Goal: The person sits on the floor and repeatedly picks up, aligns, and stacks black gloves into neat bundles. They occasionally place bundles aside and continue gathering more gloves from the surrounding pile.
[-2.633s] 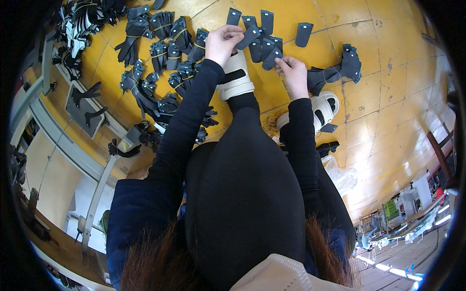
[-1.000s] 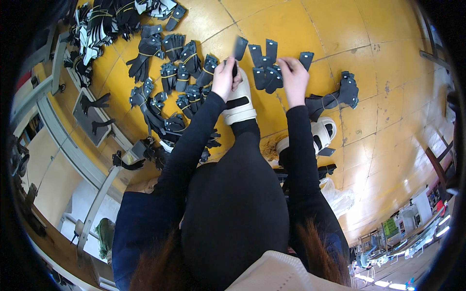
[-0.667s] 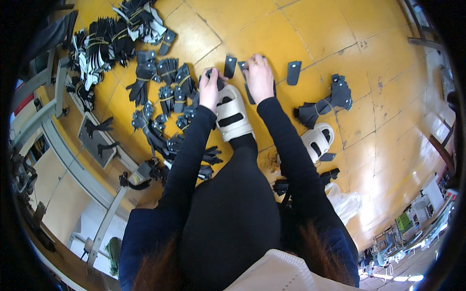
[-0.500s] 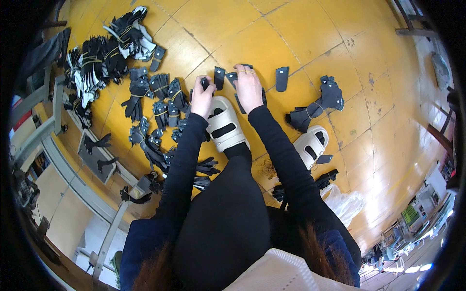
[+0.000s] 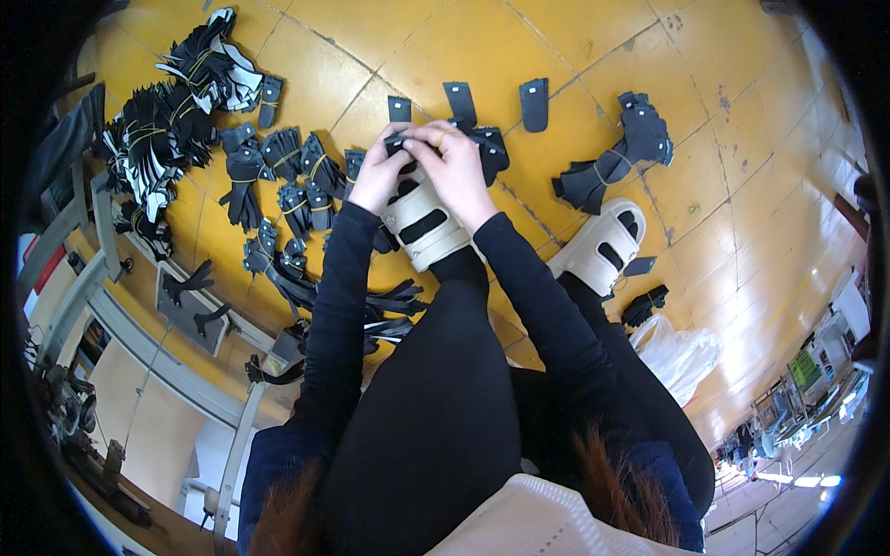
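Note:
My left hand (image 5: pixel 375 178) and my right hand (image 5: pixel 458 169) meet above the toe of a cream sandal on my foot. Between their closed fingers is a small dark fabric piece (image 5: pixel 396 144), mostly covered by the fingertips. A thin yellow band loops a finger of the right hand. Just beyond the hands lie flat dark pieces with small white labels: one dark piece (image 5: pixel 400 107) ahead, another dark piece (image 5: pixel 459 100) beside it, and a third dark piece (image 5: pixel 534 104) farther right. Several overlapping dark pieces (image 5: pixel 492 153) rest against the right hand's outer side.
Banded bundles of dark pieces (image 5: pixel 297 157) cover the yellow tiled floor at left, with a black-and-white glove pile (image 5: pixel 153 139) behind. A fanned banded bundle (image 5: pixel 616 153) lies right, near my other sandal (image 5: pixel 604 246) and a clear plastic bag (image 5: pixel 681 357). A metal frame (image 5: pixel 158 347) stands left.
My hands have come together; the right moved left from the pieces on the floor to meet the left at the small dark piece. The view has shifted slightly.

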### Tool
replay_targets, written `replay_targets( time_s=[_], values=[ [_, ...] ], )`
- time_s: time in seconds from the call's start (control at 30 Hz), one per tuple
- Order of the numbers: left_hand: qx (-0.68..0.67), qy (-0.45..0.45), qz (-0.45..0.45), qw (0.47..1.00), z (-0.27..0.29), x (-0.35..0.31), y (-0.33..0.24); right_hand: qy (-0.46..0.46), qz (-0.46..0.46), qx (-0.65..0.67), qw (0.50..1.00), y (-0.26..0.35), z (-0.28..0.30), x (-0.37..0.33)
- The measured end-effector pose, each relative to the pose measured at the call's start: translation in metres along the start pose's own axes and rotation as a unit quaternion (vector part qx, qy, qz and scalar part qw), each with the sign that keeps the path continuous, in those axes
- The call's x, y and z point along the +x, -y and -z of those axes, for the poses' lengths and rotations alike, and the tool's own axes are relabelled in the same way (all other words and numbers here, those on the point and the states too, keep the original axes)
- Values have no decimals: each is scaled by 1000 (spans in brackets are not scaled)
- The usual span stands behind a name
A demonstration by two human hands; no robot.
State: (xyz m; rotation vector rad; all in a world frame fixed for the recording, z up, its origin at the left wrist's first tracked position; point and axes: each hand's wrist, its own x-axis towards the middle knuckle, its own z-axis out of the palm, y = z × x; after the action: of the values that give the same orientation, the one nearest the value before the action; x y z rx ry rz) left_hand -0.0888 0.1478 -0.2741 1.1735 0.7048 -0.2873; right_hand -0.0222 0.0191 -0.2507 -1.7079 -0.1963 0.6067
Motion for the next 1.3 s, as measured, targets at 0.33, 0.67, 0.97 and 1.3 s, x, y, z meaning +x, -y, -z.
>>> replay_targets(
  time_s=[0.33, 0.67, 0.97, 1.3],
  values=[
    [-94, -165, -30, 981, -15, 4, -19, -135, -26, -387, 912, -22, 18, 44],
    [-138, -142, -106, 974, -20, 1, -23, -65, -84, 94, 990, 4, 2, 16],
    [-98, -152, -41, 983, -36, -19, -17, -209, -97, -137, 963, -15, 16, -37],
    [-191, -178, -33, 965, -17, -28, -11, -147, -80, -283, 944, -43, 59, -45]
  ],
)
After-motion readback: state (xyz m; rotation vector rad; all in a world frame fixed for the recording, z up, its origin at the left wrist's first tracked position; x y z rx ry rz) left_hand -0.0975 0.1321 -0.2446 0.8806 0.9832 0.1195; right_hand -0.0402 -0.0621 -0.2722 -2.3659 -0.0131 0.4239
